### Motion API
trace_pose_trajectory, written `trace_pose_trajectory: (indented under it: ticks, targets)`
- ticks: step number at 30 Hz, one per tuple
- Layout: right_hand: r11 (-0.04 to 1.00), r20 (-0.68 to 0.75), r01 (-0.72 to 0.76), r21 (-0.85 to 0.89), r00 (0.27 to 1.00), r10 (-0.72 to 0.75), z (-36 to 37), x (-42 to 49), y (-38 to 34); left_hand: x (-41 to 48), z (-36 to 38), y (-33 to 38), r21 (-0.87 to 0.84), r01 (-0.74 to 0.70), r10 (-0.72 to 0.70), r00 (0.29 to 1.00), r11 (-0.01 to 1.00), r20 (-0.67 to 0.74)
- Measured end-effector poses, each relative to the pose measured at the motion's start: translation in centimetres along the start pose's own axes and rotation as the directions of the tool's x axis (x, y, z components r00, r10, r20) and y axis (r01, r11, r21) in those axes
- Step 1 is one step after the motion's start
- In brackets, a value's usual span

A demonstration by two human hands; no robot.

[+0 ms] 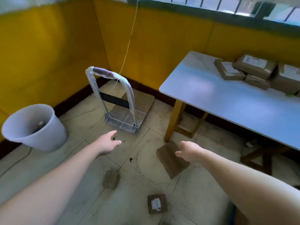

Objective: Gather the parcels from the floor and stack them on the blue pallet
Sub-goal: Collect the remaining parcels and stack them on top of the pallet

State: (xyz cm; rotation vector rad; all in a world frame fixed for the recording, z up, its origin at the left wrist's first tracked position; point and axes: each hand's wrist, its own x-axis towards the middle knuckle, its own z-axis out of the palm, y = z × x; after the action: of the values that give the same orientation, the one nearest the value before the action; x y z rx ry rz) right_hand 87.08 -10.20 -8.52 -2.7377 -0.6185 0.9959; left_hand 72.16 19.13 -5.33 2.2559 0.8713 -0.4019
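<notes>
Our right grip (190, 151), fingers spread and holding nothing, hovers over the far end of the large flat parcel (168, 163) on the floor (142, 153); its long axis runs roughly toward us; our left grip (108, 143), likewise slack-fingered, is well off to the left.

We see a tiled floor (194, 192), speckled with dark spots, carrying three brown parcels: a large flat parcel (170, 161) beside the table leg, a small parcel (111, 178) left of it, and a labelled parcel (157, 203) nearest us. A white bucket (37, 127) stands at left, and a metal platform trolley (129, 109) in the corner. The pale blue table (219, 90) bears a cluster of labelled cardboard parcels (248, 69) at its far end.
</notes>
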Motion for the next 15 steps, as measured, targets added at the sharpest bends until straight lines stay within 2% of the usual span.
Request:
trace_pose_trajectory:
  ticks: [4,8,15]
  targets:
    - [0.993,0.034,-0.098,0.057,0.995,0.097,-0.4,3.5,0.1,5.7,0.8,1.1,0.038,-0.009,0.004,0.992,0.999,0.126]
    - [0.969,0.036,-0.206,0.136,0.979,0.202,0.5,6.5,0.7,12.3,2.1,2.9,0.089,-0.088,0.065,0.97,0.992,0.234]
    - [0.894,0.042,-0.353,0.276,0.934,0.355,5.6,13.3,4.7,22.9,9.8,5.2,0.177,-0.233,0.154,0.916,0.956,0.371]
